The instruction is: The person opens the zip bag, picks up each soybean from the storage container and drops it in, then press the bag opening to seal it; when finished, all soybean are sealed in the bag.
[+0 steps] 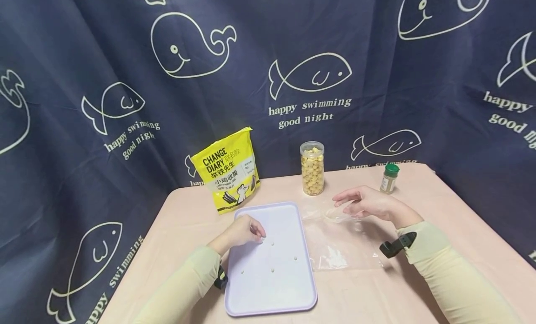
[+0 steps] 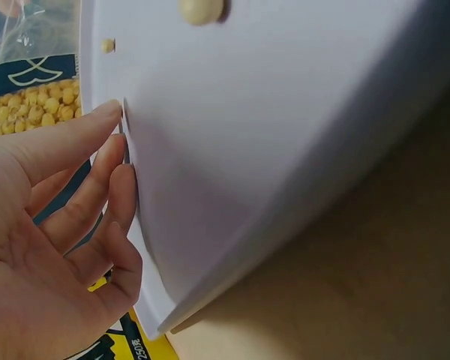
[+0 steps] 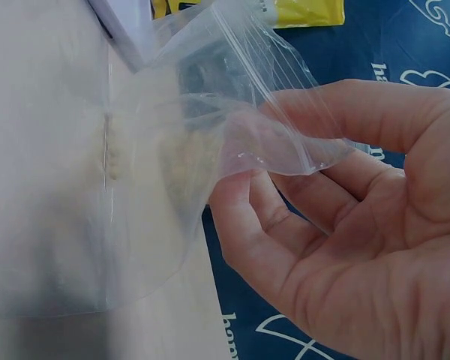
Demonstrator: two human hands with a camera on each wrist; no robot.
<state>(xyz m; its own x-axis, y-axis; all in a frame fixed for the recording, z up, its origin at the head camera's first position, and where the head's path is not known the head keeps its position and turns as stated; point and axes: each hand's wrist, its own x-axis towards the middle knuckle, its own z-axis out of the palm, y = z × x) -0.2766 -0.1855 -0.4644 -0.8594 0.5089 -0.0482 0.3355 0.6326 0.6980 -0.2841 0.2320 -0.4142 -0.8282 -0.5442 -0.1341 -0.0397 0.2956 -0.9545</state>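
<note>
My left hand (image 1: 244, 231) is over the lilac tray (image 1: 272, 296), thumb and fingertips brought together close to its surface. A small pale bean-like piece seems to be pinched there, mostly hidden by the fingers. Several similar pale beans (image 1: 272, 270) lie scattered on the tray; one bean (image 2: 202, 9) shows large in the left wrist view. My right hand (image 1: 368, 204) grips the top edge of a clear zip bag (image 3: 157, 247) between thumb and fingers, beside the zip strip. The bag's mouth gapes, and its body lies on the table right of the tray.
Behind the tray stands a yellow snack pouch (image 1: 228, 175). A clear jar of yellow puffed kernels (image 1: 312, 173) is at the back middle, and a green-capped spice bottle (image 1: 389, 179) at the back right. The pink table (image 1: 184, 221) meets a dark blue printed curtain (image 1: 259, 49).
</note>
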